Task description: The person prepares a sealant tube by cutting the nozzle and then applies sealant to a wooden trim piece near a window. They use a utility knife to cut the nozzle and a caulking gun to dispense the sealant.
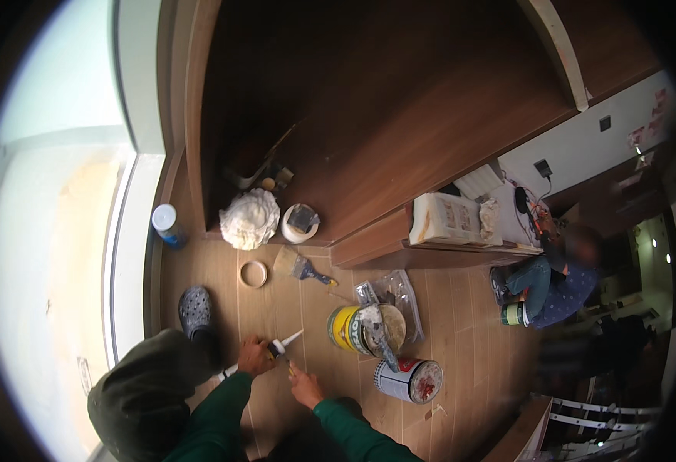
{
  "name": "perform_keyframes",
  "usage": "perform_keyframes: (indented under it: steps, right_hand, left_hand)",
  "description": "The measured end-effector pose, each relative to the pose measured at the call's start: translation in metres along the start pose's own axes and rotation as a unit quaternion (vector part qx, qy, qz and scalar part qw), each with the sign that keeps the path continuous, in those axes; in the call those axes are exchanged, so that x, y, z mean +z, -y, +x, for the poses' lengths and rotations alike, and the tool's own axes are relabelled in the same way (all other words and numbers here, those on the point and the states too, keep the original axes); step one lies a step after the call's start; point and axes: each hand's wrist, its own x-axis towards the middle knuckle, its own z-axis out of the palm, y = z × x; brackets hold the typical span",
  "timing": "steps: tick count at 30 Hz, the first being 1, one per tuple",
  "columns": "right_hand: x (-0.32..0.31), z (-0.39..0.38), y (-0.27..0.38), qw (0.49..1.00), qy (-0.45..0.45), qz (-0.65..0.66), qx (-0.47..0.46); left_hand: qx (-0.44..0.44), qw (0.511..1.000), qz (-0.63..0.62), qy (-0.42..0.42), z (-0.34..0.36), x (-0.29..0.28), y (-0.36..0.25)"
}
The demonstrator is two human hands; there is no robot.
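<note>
My left hand (pixel 254 356) is wrapped round a white sealant cartridge (pixel 292 338), its pointed nozzle aimed up and to the right, away from me. The cartridge's rear end shows behind the hand, low over the floor. My right hand (pixel 305 387) is closed on a small, thin tool (pixel 291 369) with a bit of yellow. That tool's tip meets the dark collar at the nozzle's base; its exact kind is too small to make out. To the right stand a yellow paint can (pixel 345 329) with a smeared scraper-like tool across it and a white can (pixel 396 379) with red stains.
Ahead lie a tape roll (pixel 253 274), a wide paintbrush (pixel 301 266), a crumpled white cloth (pixel 250 219) and a white tub (pixel 300 223). A blue spray can (pixel 167 223) stands by the window frame. At the right, another person (pixel 561 285) sits near a cluttered ledge (pixel 453 256).
</note>
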Motion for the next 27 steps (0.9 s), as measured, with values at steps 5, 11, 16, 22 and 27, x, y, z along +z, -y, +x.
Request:
perform_keyframes:
  steps: [5,11,16,22,27]
  right_hand:
    - [0.008,0.009,0.019,1.000,0.017,0.000,0.015]
    - [0.012,0.016,0.007,0.998,-0.013,0.055,0.003]
    - [0.012,0.021,-0.011,0.993,-0.033,0.104,0.039]
    - [-0.042,0.001,0.032,0.941,0.087,0.278,0.170]
    - [-0.033,-0.001,0.027,0.941,0.078,0.294,0.149]
  left_hand:
    - [-0.027,0.998,0.024,-0.051,0.005,0.005,0.003]
    - [-0.071,0.996,-0.012,-0.044,0.023,0.008,-0.005]
    - [-0.057,0.995,-0.021,-0.079,0.054,-0.001,0.002]
    - [-0.072,0.994,0.007,-0.079,0.057,-0.021,0.000]
    - [-0.110,0.992,-0.003,-0.054,0.054,-0.011,0.012]
